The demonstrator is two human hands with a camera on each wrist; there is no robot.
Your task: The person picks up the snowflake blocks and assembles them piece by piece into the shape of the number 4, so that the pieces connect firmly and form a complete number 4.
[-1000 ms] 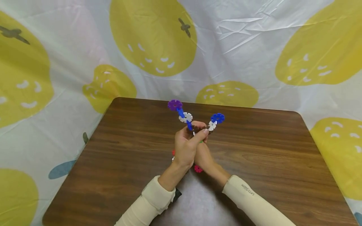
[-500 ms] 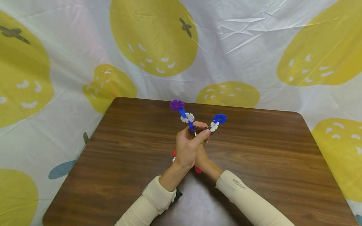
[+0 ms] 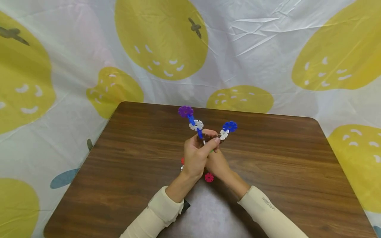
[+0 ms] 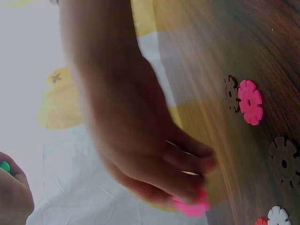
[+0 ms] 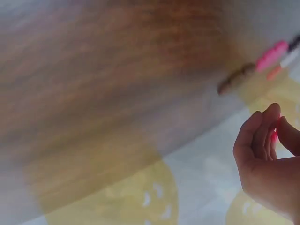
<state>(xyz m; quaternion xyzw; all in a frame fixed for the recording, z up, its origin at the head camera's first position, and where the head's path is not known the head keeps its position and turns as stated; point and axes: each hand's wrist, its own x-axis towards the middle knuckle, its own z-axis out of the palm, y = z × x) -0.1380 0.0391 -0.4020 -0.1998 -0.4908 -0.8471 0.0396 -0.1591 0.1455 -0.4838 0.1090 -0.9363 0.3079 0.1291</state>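
My left hand [image 3: 194, 157] grips a forked chain of interlocking snowflake discs, held up over the table. One branch ends in a purple disc [image 3: 186, 111] above a white disc [image 3: 196, 125], with blue discs between. The other ends in a blue disc [image 3: 230, 126] on a white one; brown and green show between the fingers. My right hand [image 3: 218, 165] is close beside and below, partly behind the left. In the left wrist view, the right hand's fingertips pinch a pink disc [image 4: 192, 206], blurred; the head view hides it.
Loose discs lie on the wooden table [image 3: 134, 172] beneath the hands: a pink disc [image 4: 251, 103] beside a brown disc [image 4: 230, 93], another brown disc [image 4: 284, 161] and a white disc [image 4: 279, 216]. A fruit-print cloth [image 3: 166, 89] hangs behind the table.
My right forearm first swings left, then back right, uncovering the pink disc on the table again. The left hand and the chain stay almost in place.
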